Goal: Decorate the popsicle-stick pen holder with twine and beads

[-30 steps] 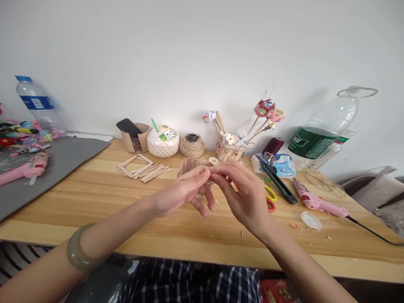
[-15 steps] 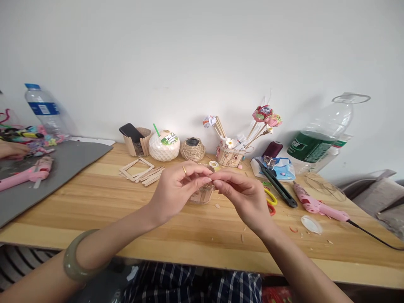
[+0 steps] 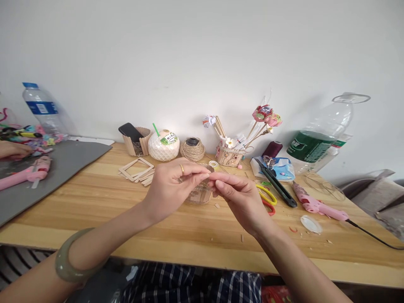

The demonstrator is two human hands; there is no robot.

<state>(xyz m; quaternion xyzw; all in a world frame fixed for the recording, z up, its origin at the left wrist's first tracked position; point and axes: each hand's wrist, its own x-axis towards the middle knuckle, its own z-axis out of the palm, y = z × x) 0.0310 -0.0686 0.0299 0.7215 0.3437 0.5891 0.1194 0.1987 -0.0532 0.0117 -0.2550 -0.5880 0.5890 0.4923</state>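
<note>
Left hand [image 3: 172,187] and right hand [image 3: 240,195] pinch narrowly on a small, indistinct piece above the round craft-stick cup [image 3: 198,194] on the wooden table [image 3: 94,202]. Keep fingertips close; steady wrists.

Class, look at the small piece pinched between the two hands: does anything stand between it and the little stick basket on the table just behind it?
Nothing visible does. The fingertips of the left hand and right hand meet directly above the stick basket.

Plain white wall [image 3: 202,54] behind, evenly lit by soft daylight. Light wooden bench [image 3: 94,210] across frame. Grey mat [image 3: 63,164] over left end. Grey cushioned seat [image 3: 375,193] at right.
</note>
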